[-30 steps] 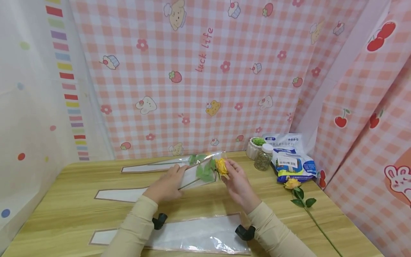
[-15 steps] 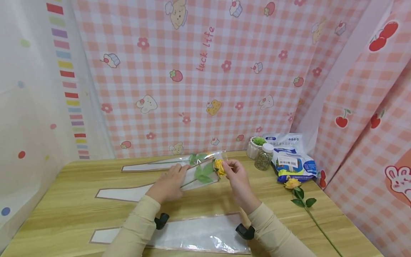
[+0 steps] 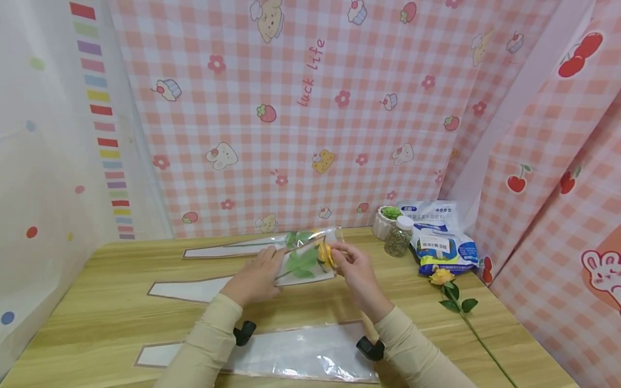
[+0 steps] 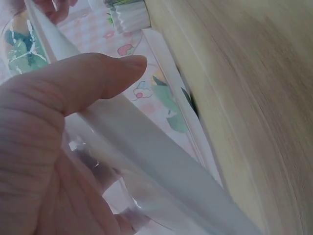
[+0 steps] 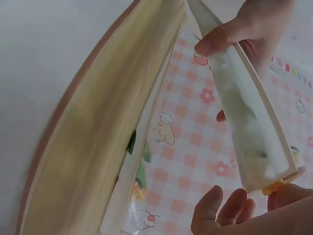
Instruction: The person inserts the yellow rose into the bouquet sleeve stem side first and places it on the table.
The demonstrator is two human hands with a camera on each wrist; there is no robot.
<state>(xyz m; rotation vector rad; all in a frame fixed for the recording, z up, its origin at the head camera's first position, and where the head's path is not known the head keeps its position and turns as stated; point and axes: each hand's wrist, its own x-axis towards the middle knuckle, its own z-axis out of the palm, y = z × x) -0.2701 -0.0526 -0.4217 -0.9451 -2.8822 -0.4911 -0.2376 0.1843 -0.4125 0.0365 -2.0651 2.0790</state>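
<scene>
A clear-fronted flower sleeve [image 3: 191, 290] with a white back and brown edging is raised at its wide end. My left hand [image 3: 254, 275] grips it about the middle, thumb [image 4: 115, 73] on one side and fingers on the other. Inside lies a yellow rose [image 3: 325, 255], its green leaves [image 3: 302, 262] showing through the film. At the sleeve's mouth, my right hand [image 3: 359, 275] pinches the rose head between thumb and fingers. From the right wrist camera, the petals [image 5: 273, 187] peek past the sleeve's end beside the right fingers. The left hand hides part of the stem.
Behind lies another sleeve [image 3: 208, 253] with a rose in it. A wider sleeve [image 3: 301, 350] lies flat in front, under the forearms. On the right are a loose yellow rose [image 3: 442, 277], a lidded jar [image 3: 399, 241], a potted succulent [image 3: 385, 225] and plastic packets [image 3: 441, 250].
The rose has slid left, further into the sleeve, with my right hand following it. My left hand keeps its grip, and the sleeve's narrow end has shifted slightly right.
</scene>
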